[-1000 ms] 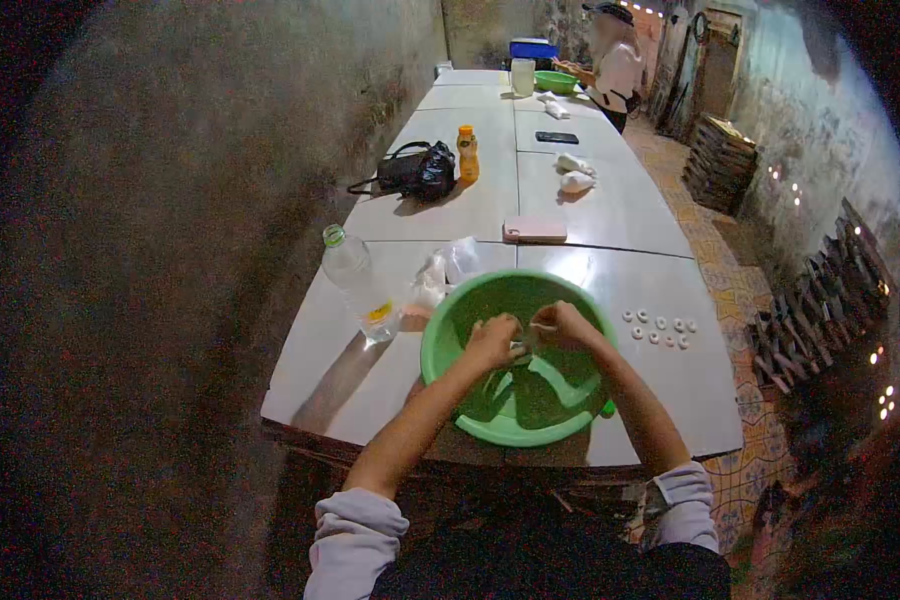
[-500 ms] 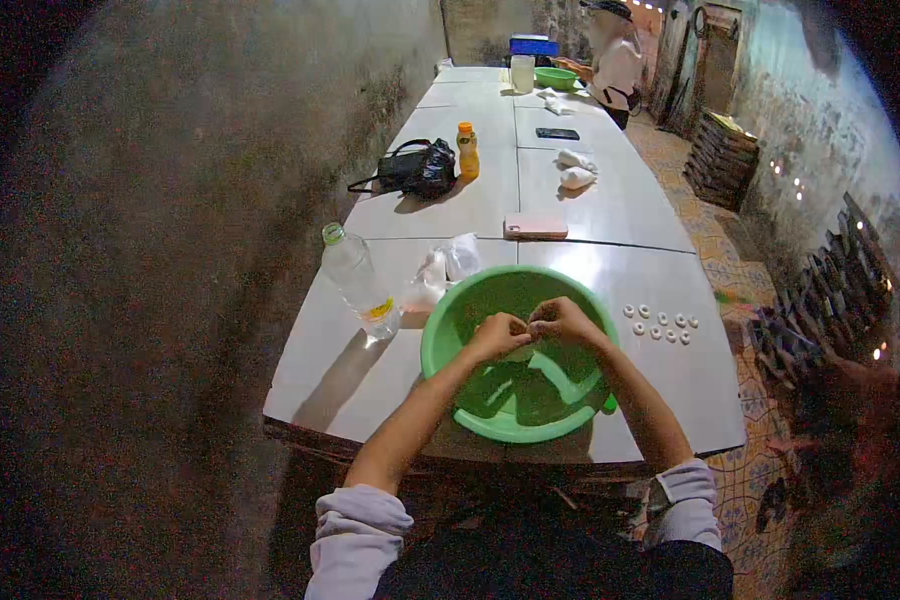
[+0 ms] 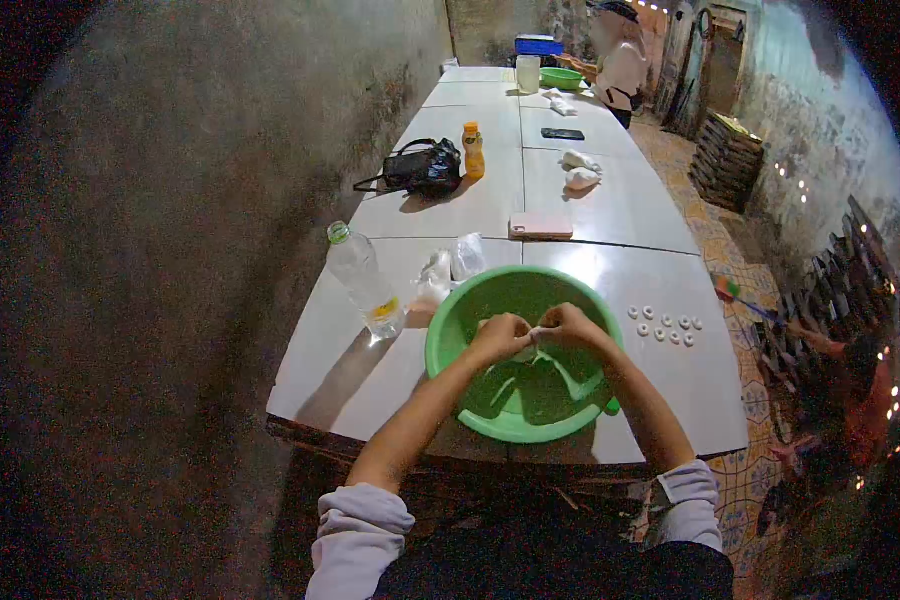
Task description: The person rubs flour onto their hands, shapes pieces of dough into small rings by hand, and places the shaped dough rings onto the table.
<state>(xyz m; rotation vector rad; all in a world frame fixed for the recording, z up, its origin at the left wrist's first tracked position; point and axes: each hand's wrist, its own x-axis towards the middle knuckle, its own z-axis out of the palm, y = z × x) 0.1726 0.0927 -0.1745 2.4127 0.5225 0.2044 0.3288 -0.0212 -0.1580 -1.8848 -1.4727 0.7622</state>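
Observation:
My left hand (image 3: 501,338) and my right hand (image 3: 568,328) meet over a green plastic basin (image 3: 522,430). Their fingertips are closed on a small piece of white dough (image 3: 541,333), which spans the gap between them. Inside the basin, what lies below the hands is hard to make out. Right of the basin, several small white dough rings (image 3: 659,334) lie in two rows on the table.
Left of the basin stand a clear bottle (image 3: 366,285) and white plastic bags (image 3: 450,268). Behind are a pink phone (image 3: 540,227), an orange bottle (image 3: 473,152) and a black bag (image 3: 420,170). Another person (image 3: 620,65) stands at the far end; an arm (image 3: 815,340) holds a stick at right.
My hands stay over the basin, and the white piece now shows more plainly between their fingers. Another person's arm with a stick has come into view at the right.

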